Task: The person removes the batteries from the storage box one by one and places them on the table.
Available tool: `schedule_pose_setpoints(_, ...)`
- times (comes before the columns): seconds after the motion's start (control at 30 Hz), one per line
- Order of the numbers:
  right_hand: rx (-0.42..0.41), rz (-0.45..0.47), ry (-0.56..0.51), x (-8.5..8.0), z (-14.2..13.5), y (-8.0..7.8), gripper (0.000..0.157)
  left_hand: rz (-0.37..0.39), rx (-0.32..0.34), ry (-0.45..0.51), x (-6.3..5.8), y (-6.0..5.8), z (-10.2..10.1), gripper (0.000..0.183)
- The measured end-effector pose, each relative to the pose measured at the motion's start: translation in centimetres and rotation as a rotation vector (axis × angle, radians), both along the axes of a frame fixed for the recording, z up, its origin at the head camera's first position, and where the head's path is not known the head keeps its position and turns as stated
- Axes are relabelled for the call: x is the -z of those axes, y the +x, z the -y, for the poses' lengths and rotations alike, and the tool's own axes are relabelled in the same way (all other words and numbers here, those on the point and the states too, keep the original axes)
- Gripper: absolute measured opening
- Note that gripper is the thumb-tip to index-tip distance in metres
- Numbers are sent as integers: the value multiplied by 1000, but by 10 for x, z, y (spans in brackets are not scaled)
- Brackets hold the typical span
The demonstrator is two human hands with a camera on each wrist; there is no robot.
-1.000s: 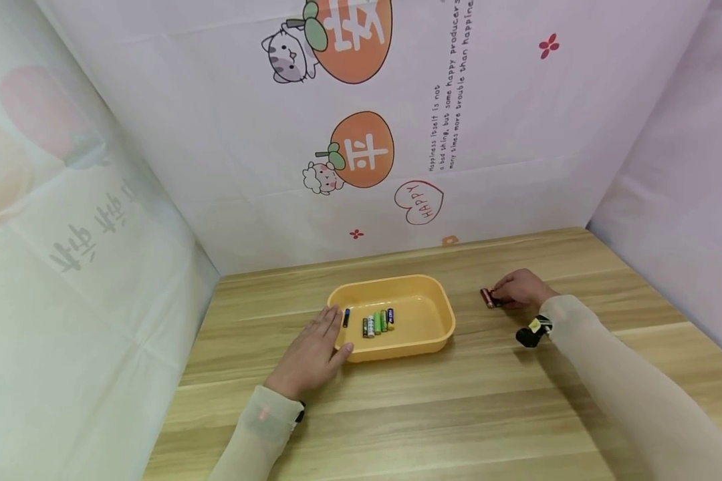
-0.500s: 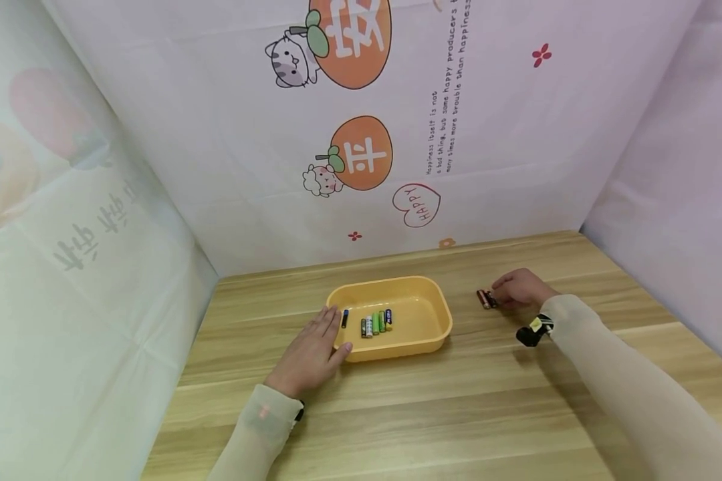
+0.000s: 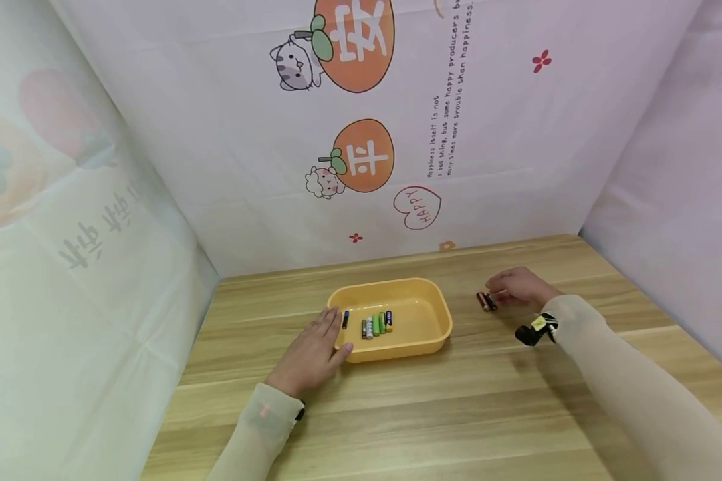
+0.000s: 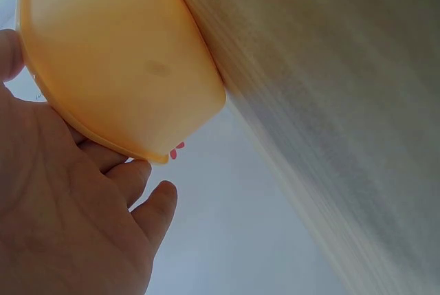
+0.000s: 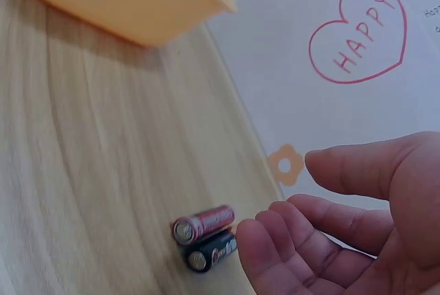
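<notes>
A yellow plastic tray [image 3: 400, 350] stands on the wooden table. My left hand [image 3: 308, 355] rests on its left rim, fingers extended over the edge; in the left wrist view the fingers lie along the rim and the thumb is apart from them. To the tray's right, a red battery [image 5: 205, 224] and a black battery [image 5: 212, 251] lie side by side on the table. My right hand [image 3: 519, 286] is just beside this pair, its thumb apart and fingers loosely bent, holding nothing. In the right wrist view one fingertip overlaps the black battery's end; whether they touch is unclear.
Inside the tray, several batteries [image 3: 376, 325] lie in a row, and a dark one with a blue end [image 3: 345, 320] lies apart near the left wall. A printed white cloth [image 3: 493, 133] hangs behind the table [image 3: 397, 414], with cloth at both sides too.
The black battery has come to lie against the red one, and the pair sits slightly further left. My right hand has lifted slightly off them. The left hand stays on the tray.
</notes>
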State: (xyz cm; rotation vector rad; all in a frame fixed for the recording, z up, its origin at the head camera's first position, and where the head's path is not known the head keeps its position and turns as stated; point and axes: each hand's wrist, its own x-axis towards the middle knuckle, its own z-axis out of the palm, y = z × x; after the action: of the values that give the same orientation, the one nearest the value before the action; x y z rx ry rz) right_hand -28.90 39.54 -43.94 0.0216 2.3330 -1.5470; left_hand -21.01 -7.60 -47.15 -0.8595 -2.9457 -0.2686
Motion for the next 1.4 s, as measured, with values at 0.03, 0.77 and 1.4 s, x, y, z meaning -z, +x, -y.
schedule_pose_setpoints(0.03, -2, 1, -13, 0, 1, 0, 49, 0, 1, 1, 0, 0, 0, 74)
schedule_pose_setpoints(0.77, -31, 10, -80, -12, 36, -1, 50, -7, 13, 3, -2, 1, 0, 72)
schedule_pose_setpoints(1.4, -63, -4, -112, -17, 69, -9, 49, 2, 6, 3, -1, 1, 0, 72)
